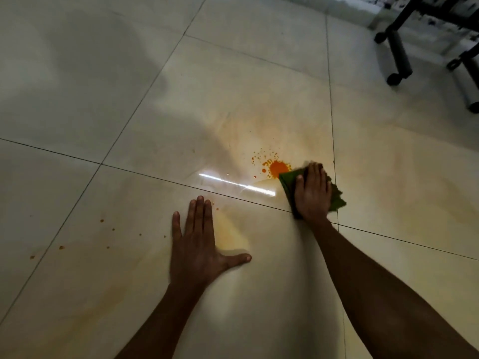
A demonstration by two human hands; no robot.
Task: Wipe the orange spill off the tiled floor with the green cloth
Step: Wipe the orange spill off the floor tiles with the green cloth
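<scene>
Right hand (312,193) flat on green cloth (288,181), fingers straight, cloth edge touching orange spill (277,168). Left hand (201,244) spread flat on tiled floor (103,99), nearer than spill, holding nothing.

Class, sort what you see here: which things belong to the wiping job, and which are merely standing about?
Job: green cloth under the right hand; orange spill; small drops; tiled floor.
Not: chair legs; left hand, flat on the floor.

Glossy pale tiled floor (103,73) with dark grout lines; a black wheeled chair base (399,53) stands top right
</scene>
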